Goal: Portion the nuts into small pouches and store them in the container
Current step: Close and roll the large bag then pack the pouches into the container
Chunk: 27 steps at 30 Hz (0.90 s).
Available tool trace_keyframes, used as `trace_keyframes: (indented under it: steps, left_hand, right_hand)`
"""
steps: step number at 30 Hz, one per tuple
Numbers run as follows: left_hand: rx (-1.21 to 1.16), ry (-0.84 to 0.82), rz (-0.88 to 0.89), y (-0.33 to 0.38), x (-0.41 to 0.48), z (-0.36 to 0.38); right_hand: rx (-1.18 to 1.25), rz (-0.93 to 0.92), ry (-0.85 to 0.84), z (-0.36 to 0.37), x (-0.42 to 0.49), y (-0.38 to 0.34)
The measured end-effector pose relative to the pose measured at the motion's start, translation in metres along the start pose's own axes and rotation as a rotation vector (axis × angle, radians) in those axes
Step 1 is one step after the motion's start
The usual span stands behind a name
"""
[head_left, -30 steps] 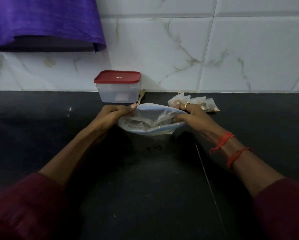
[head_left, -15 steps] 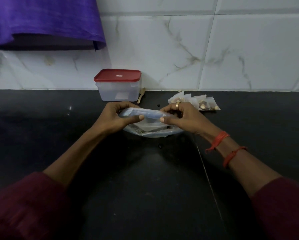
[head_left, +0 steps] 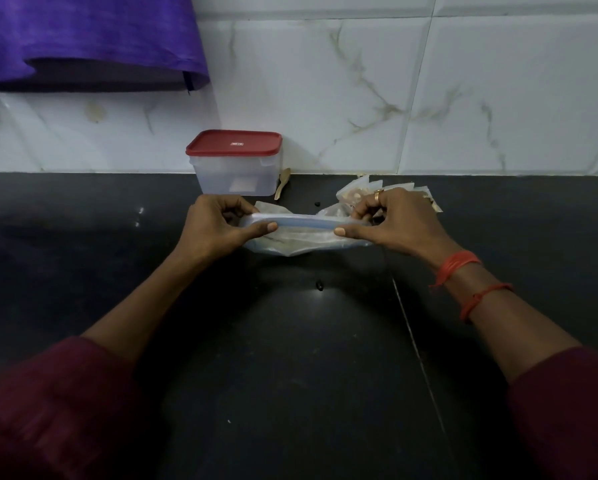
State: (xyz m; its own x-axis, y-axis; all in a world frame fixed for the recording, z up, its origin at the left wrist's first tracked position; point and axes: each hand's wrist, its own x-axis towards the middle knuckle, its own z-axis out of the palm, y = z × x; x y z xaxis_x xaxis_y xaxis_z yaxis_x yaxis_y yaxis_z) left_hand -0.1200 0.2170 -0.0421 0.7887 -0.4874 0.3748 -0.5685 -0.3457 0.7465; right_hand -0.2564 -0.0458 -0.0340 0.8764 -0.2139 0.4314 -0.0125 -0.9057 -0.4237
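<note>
Plastic bag (head_left: 304, 242): clear, with a pale blue closure strip (head_left: 306, 223) along its top. It is near the back edge of the countertop (head_left: 290, 358), about midway along it. Its lower part sags onto the dark surface and the strip is held level just above.

Left hand (head_left: 218, 226): pinches the left end of the strip. The thumb (head_left: 268, 227) lies along the near face, pointing right, and the curled fingers are behind the strip.

Right hand (head_left: 397, 226): pinches the right end in the same way. The thumb (head_left: 340, 232) is on the near face, pointing left, and the fingers are curled over the far side. A ring (head_left: 378, 194) shows on one finger and red threads (head_left: 458, 266) circle the wrist.

The strip runs straight between the two thumb tips, which are apart, with bare strip between them. The bag's contents are pale and indistinct through the plastic, possibly nuts; the dim view does not settle it.

Container (head_left: 235, 174): translucent, red lid (head_left: 234, 143) on, standing at the back edge against the tiled wall (head_left: 325, 98), behind the left hand. A wooden spoon (head_left: 283, 183) lies just beside its right wall.

Small pouches (head_left: 356, 192): several clear ones with brownish contents, lying at the back edge behind the right hand and partly hidden by it.

Two dark specks (head_left: 321, 284) lie on the countertop, one in front of the bag and one behind it. A purple cloth (head_left: 83, 36) hangs over the wall at upper left.
</note>
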Motion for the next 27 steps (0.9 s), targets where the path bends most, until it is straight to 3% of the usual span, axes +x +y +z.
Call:
trace_keyframes:
  steps: [5,12,16,20,27]
  left_hand:
    - [0.044,-0.068,-0.015,-0.002,-0.001,0.0]
    - [-0.031,-0.363,-0.014,-0.007,0.0,-0.016]
    - [-0.082,-0.452,0.022,-0.013,0.0,-0.024]
    - [-0.147,-0.437,0.008,-0.018,0.002,-0.024]
    - [-0.272,-0.333,-0.006,-0.02,0.001,-0.018]
  right_hand:
    - [-0.115,-0.09,-0.21,-0.007,-0.003,0.002]
    - [-0.013,-0.09,-0.276,-0.01,-0.006,0.021]
    - [0.068,-0.046,-0.324,-0.012,-0.006,0.026]
    - [0.12,0.008,-0.383,-0.012,-0.005,0.032]
    - [0.413,0.074,-0.275,-0.007,-0.005,0.035]
